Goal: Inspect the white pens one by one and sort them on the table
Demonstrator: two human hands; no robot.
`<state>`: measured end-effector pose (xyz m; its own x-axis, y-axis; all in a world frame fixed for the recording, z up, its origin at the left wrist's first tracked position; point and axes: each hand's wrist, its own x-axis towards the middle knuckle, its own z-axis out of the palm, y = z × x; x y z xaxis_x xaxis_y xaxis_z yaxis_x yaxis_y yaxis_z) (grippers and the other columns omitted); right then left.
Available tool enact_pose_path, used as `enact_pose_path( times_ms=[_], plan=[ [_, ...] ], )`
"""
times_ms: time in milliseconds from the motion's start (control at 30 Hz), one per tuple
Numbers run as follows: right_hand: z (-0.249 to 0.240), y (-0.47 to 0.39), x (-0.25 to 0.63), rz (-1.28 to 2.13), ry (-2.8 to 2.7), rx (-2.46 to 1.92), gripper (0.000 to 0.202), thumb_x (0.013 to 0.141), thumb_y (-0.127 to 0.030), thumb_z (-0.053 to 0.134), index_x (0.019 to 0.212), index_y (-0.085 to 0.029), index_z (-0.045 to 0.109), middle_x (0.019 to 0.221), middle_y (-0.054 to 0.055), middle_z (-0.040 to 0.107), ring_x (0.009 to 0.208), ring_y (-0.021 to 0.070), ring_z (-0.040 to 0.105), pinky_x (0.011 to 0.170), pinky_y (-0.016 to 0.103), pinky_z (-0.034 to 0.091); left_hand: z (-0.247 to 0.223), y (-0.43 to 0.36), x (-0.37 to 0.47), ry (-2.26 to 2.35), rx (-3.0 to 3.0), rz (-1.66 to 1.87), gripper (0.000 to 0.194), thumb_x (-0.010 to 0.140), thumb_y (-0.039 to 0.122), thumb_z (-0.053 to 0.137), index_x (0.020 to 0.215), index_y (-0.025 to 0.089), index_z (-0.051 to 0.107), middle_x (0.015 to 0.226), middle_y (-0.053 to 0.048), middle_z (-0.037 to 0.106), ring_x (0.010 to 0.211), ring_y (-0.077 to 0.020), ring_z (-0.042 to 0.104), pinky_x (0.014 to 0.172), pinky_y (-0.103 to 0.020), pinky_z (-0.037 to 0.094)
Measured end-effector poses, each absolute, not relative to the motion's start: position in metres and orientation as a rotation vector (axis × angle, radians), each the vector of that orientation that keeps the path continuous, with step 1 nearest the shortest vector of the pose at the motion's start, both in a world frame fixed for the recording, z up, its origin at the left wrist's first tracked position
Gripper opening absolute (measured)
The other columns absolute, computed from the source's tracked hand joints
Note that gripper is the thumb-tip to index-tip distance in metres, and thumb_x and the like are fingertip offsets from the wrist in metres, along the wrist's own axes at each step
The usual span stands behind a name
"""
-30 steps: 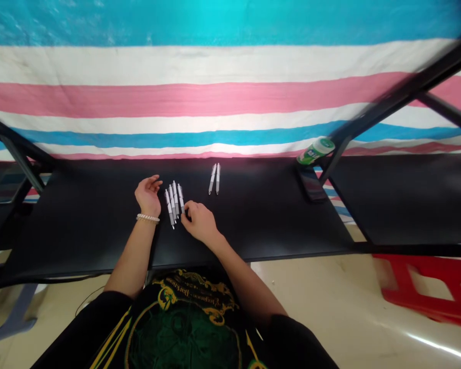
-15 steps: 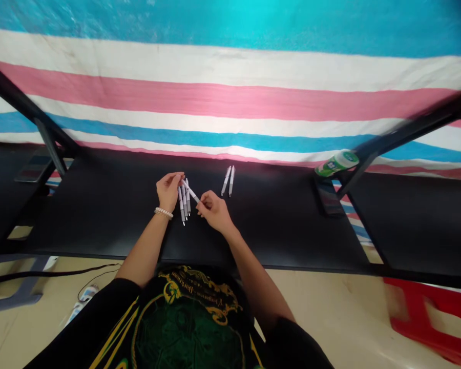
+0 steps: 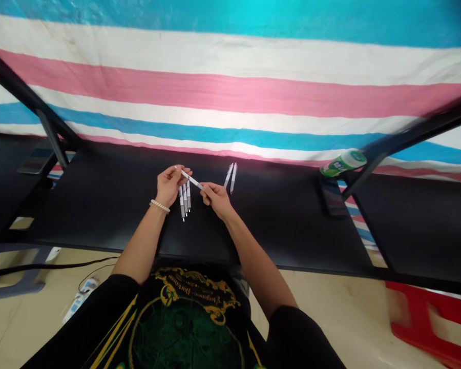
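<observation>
Between my two hands a white pen with a grey grip (image 3: 192,180) is held slantwise above the black table (image 3: 292,220). My left hand (image 3: 169,183) pinches its upper left end, and my right hand (image 3: 216,199) has its fingers closed on the grey lower right end. Just beneath, three similar pens (image 3: 185,201) lie side by side, their upper ends partly covered by my left hand and the held pen. Two more pens (image 3: 231,177) rest beyond my right hand, the left one's lower end hidden behind it.
At the right stands a green and white canister (image 3: 344,163) by a black metal post (image 3: 369,171), with a dark phone (image 3: 334,199) below it. A striped sheet (image 3: 230,95) hangs along the far edge. Another phone (image 3: 37,158) lies left; a red stool (image 3: 434,318) is lower right.
The held pen and both hands have risen slightly away from the pens on the table. My right hand has come nearer the two separate pens and now covers part of one.
</observation>
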<state>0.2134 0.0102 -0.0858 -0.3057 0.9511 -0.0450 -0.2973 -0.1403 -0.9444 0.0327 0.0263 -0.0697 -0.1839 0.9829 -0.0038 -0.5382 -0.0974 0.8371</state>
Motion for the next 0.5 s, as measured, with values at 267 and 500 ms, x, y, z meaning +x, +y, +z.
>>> enact_pose_path(
  times_ms=[267,500],
  plan=[
    [-0.087,-0.003,0.208,1.245,-1.323,-1.047,0.036,0.092,-0.051,0.062,0.098,-0.018,0.075,0.061,-0.004,0.053,0.044,0.0059,0.041,0.043,0.022,0.031,-0.073,0.023,0.044,0.983,0.719,1.662,0.038,0.072,0.045,0.087,0.092,0.015,0.076,0.085,-0.009,0.077,0.078,-0.0193,0.076,0.070,-0.029,0.062],
    [-0.090,-0.006,0.212,0.811,-1.609,-1.064,0.027,0.098,-0.032,0.052,0.104,-0.020,0.076,0.072,0.000,0.066,0.056,0.0108,0.061,0.056,0.024,0.051,-0.074,0.020,0.053,1.001,0.682,1.729,0.035,0.071,0.043,0.088,0.090,0.015,0.076,0.084,-0.008,0.076,0.081,-0.0197,0.076,0.069,-0.026,0.062]
  ],
)
